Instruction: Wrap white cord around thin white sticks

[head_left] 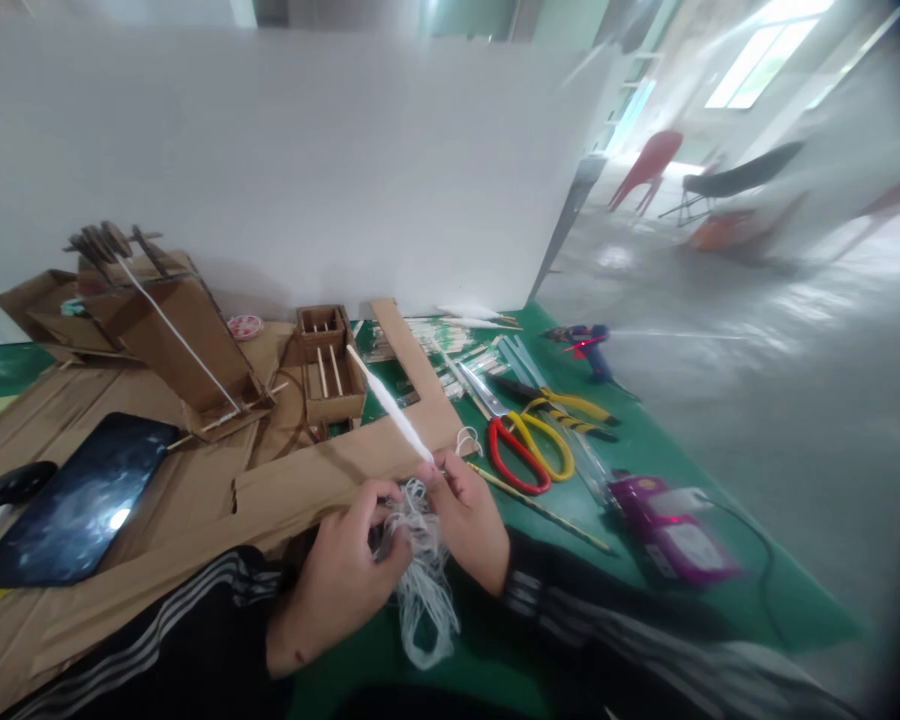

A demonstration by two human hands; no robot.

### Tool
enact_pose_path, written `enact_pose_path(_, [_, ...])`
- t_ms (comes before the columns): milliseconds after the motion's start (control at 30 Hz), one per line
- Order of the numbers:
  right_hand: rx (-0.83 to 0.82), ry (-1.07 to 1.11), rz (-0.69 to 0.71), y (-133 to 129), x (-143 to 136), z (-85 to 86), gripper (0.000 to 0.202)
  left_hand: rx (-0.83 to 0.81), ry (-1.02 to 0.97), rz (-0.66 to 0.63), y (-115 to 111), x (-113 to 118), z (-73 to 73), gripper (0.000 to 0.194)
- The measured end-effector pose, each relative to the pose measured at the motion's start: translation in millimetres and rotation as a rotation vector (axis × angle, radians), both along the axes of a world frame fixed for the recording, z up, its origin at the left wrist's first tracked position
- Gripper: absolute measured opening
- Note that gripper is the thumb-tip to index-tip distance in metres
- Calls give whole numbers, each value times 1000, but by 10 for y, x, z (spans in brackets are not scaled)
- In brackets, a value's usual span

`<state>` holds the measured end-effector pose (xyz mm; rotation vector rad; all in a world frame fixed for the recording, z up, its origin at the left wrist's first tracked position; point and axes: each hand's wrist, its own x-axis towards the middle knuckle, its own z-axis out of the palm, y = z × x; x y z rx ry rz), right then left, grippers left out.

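Observation:
My right hand (471, 515) pinches the lower end of a stick wrapped with white string (396, 408), which points up and to the left. My left hand (352, 560) is curled around a loose hank of white string (424, 620), whose loops hang down between my hands. The hank's upper part lies against my right hand's fingers. A small white loop of string (468, 440) shows just beyond my right hand. Red-and-yellow-handled scissors (521, 452) lie to the right of it. Beneath the wrapped stick is an L-shaped cardboard piece (427, 420).
A cardboard model (187, 335) with a white cord stands at left, near a black tablet (82, 500). A small cardboard box with sticks (337, 405) sits mid-table. Pliers (570, 405), a glue gun (589, 345) and a purple box with a cable (671, 530) are at right.

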<state>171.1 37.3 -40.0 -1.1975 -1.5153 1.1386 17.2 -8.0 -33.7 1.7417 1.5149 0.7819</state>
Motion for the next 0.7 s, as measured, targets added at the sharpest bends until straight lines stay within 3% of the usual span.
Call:
enact_pose_path(100, [-5, -16, -10, 26, 31, 27, 31, 42, 73, -4, 13, -39, 28, 14])
enact_pose_path(300, [-14, -10, -30, 93, 138, 62, 33, 115, 89, -74, 51, -99, 34, 21])
enact_pose_path(533, [-36, -21, -32, 115, 191, 78, 35, 14, -213, -8, 34, -102, 22, 14])
enact_pose_path(700, [-62, -28, -31, 116, 199, 77, 34, -66, -420, -77, 45, -168, 56, 15])
